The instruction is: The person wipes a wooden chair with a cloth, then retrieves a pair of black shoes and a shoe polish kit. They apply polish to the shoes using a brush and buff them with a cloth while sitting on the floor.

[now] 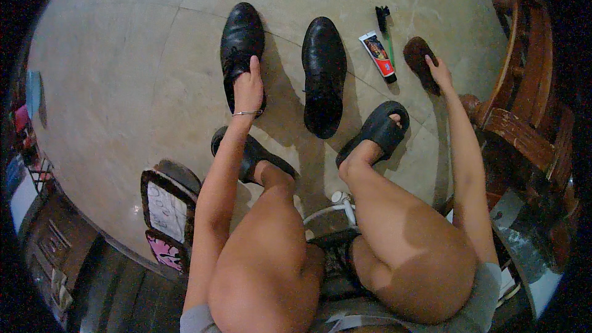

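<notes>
My left hand (249,88) reaches into the opening of a black leather lace-up shoe (243,32), its thumb outside over the laces and its fingers hidden inside. A matching black shoe (323,55) lies to its right, toe pointing away from me. Farther right, my right hand (439,71) grips a dark brown shoe brush (418,55), which is at or close above the floor; the bristles cannot be seen. Between that shoe and the brush lie a red and black tube with a white end (379,58) and a small black-headed brush with a green handle (391,48).
My feet wear black slides (386,129) just nearer than the shoes. Carved wooden furniture (522,78) stands at the right edge. A dark-edged case with a pink panel (169,212) is at the lower left, near dark wooden furniture (60,240).
</notes>
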The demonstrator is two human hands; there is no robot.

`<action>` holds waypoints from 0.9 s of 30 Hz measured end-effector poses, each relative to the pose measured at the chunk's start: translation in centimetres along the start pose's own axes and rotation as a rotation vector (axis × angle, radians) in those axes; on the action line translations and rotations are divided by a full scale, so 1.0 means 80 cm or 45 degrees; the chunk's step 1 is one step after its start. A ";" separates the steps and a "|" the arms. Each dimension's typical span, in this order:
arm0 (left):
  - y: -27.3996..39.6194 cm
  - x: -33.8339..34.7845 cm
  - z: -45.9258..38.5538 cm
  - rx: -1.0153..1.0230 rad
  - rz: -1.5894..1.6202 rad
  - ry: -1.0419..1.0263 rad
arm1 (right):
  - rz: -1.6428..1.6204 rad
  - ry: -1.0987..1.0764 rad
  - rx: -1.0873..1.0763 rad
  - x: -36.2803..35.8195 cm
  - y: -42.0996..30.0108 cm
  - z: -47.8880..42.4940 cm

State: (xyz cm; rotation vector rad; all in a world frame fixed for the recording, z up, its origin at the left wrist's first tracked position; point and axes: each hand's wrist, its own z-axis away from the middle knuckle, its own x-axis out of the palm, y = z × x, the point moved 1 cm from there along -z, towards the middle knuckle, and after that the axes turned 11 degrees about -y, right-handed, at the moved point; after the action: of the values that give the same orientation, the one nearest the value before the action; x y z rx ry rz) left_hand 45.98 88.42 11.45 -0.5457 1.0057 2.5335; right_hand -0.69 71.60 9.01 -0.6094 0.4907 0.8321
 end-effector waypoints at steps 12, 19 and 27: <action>-0.013 0.011 0.029 0.072 -0.229 -0.123 | 1.102 0.239 -0.748 0.082 -0.121 0.094; -0.038 0.017 0.051 0.182 -0.359 -0.108 | 1.195 0.201 -0.566 0.122 -0.120 0.068; -0.028 -0.013 0.084 0.246 -0.449 -0.096 | 0.261 -0.324 -0.480 0.108 -0.108 0.075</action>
State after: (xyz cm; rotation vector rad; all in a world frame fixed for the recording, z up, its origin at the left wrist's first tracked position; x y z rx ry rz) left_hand 46.44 94.50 15.17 -0.5161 1.0137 2.1075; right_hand 12.22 75.66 10.61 -0.7938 0.1636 1.1941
